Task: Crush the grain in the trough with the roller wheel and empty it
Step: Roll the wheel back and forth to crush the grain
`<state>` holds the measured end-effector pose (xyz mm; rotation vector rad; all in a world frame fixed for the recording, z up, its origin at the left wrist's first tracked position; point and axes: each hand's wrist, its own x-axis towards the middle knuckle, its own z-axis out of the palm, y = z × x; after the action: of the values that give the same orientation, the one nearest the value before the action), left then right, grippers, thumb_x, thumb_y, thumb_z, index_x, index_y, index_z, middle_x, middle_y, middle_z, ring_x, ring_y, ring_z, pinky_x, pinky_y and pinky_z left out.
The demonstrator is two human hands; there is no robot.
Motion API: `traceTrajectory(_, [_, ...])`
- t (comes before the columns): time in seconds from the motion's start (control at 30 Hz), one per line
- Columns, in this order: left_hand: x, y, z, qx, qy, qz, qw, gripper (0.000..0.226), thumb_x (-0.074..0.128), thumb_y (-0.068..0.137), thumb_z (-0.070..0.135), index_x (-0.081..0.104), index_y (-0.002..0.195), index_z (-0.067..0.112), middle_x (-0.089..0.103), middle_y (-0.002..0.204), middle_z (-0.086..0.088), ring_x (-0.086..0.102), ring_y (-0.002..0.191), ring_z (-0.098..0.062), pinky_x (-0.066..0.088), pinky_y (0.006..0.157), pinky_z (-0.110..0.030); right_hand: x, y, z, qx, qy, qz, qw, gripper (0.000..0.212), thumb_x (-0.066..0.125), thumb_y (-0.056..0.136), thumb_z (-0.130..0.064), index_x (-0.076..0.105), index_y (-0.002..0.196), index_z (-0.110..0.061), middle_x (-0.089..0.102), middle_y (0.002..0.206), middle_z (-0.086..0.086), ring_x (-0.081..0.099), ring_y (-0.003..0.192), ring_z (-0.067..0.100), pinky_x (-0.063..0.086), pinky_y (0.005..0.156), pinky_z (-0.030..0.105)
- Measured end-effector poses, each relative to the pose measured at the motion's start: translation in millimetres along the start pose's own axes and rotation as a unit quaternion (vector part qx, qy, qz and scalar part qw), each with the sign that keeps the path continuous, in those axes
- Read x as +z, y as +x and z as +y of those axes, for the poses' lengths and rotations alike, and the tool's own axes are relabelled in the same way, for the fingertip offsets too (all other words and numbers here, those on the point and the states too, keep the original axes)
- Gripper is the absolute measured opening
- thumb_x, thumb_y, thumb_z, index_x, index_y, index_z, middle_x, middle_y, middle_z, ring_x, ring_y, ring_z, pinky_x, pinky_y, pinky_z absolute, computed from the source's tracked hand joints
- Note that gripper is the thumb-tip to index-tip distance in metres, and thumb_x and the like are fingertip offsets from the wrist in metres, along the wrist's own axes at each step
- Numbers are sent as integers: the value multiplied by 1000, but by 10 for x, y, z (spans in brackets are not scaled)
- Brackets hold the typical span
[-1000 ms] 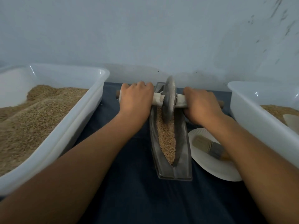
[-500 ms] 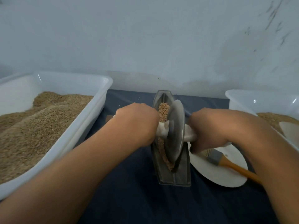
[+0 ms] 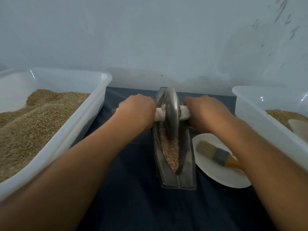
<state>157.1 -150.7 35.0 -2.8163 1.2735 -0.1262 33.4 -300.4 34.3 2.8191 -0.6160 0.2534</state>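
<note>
Grain (image 3: 170, 150) for crushing lies in the metal trough (image 3: 188, 160), centre of the dark cloth (image 3: 133, 205), a pale ridge running from under the wheel toward the near tip.

Largest items first. Left tub (image 3: 70, 130), white plastic, heaped with brown grain. Right tub (image 3: 250, 114), white plastic, less full, a pale scoop-like shape inside, cut off by the frame edge so hard to identify. Paper plate (image 3: 215, 174) just right of the trough, a brush (image 3: 215, 152) lying on it, orange handle toward the person.

Roller wheel (image 3: 171, 117) stands upright in the far half of the trough, rim bedded in the grain. Left hand (image 3: 136, 112) curled tight round the wrapped axle on one side; right hand (image 3: 205, 112) wrapped round the other side, fingers closed on it.

Step in hand, as judged: rolling strokes along the trough; emptying not yet begun.

Risks: wheel sits near the far end; a push too far could ride it over the lip. Uneven pressure between hands would tilt the disc and spill grain over the walls onto the cloth. Narrow trough could tip or slide sideways against the plate.
</note>
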Motion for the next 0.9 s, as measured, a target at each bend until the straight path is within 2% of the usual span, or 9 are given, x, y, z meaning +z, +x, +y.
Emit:
traceTrajectory(0.13, [134,100,-6,-5,22,170,985,18,62,86,11,49,97,16,57,88,-5,57,81,-27,35,70,-37,225,84,40,-5,-10,180,984,18,65,86,-16,52,98,-15,62,84,7,57,71,33,26,59,34])
traceTrajectory(0.2, [175,160,-5,7,38,236,971,19,59,87,8,50,102,15,60,98,-5,61,86,-26,33,71,-35,284,107,48,2,-5,217,976,14,63,86,-12,53,96,-12,61,82,9,54,68,31,24,61,35])
traceTrajectory(0.3, [203,208,-12,17,29,261,965,21,60,86,9,47,101,15,59,99,-4,60,86,-25,33,72,-34,318,118,48,16,1,227,974,12,61,86,-9,52,95,-10,60,82,10,53,69,33,23,63,36])
traceTrajectory(0.43, [187,171,27,6,39,250,968,18,56,88,7,46,100,15,59,97,-5,60,83,-25,30,70,-35,252,117,45,29,-8,153,988,21,66,84,-17,49,96,-15,61,85,7,57,72,32,28,62,35])
traceTrajectory(0.57, [83,69,25,6,22,154,988,23,62,83,7,45,95,16,55,85,-2,55,80,-27,32,70,-38,32,51,25,33,8,-2,999,24,71,80,-25,54,95,-19,62,85,4,55,71,24,33,55,33])
traceTrajectory(0.67, [-5,-60,19,17,14,58,998,24,66,78,8,46,86,17,40,71,1,46,73,-23,39,66,-39,-185,-60,-66,9,-20,-114,993,18,73,79,-31,62,86,-19,61,75,1,57,62,16,39,49,28])
traceTrajectory(0.73, [-64,-154,20,31,17,0,999,21,67,76,9,48,82,17,43,72,0,50,75,-23,48,70,-39,-334,-164,-137,-7,-34,-174,984,16,73,79,-34,66,81,-19,62,72,0,58,59,14,41,47,25])
traceTrajectory(0.8, [-133,-273,45,43,29,-35,998,21,70,75,11,50,79,18,46,73,0,53,74,-22,51,74,-38,-465,-281,-182,-19,-41,-221,974,16,72,78,-33,71,80,-18,65,69,-1,58,56,14,43,47,24])
traceTrajectory(0.9, [-229,-432,97,53,54,-55,996,32,74,73,13,42,67,20,45,70,1,48,66,-18,47,68,-35,-593,-433,-207,-37,-54,-263,963,16,71,75,-33,72,74,-17,60,56,-4,51,45,12,37,41,20])
